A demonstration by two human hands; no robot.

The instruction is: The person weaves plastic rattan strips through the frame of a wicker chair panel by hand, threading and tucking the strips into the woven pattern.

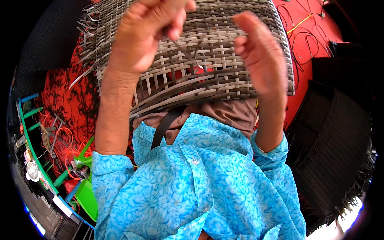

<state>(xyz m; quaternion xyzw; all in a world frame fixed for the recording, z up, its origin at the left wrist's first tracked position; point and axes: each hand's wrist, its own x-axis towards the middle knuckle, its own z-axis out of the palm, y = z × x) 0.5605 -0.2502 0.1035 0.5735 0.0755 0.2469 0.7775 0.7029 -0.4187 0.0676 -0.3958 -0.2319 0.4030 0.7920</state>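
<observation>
The left hand (146,34), raised over the woven panel's left part, had its fingers curled closed on a thin dark strip (184,51), which slanted down to the weave. The right hand (263,60), blurred, was held over the panel's right part with thumb and fingers parted, no object discernible in its grip. Beneath both lay the grey-brown woven panel (224,30), with an open gap near its closest edge and loose ends at its left. Beyond were a red floor (302,24) and, at right, a black woven piece (334,140).
</observation>
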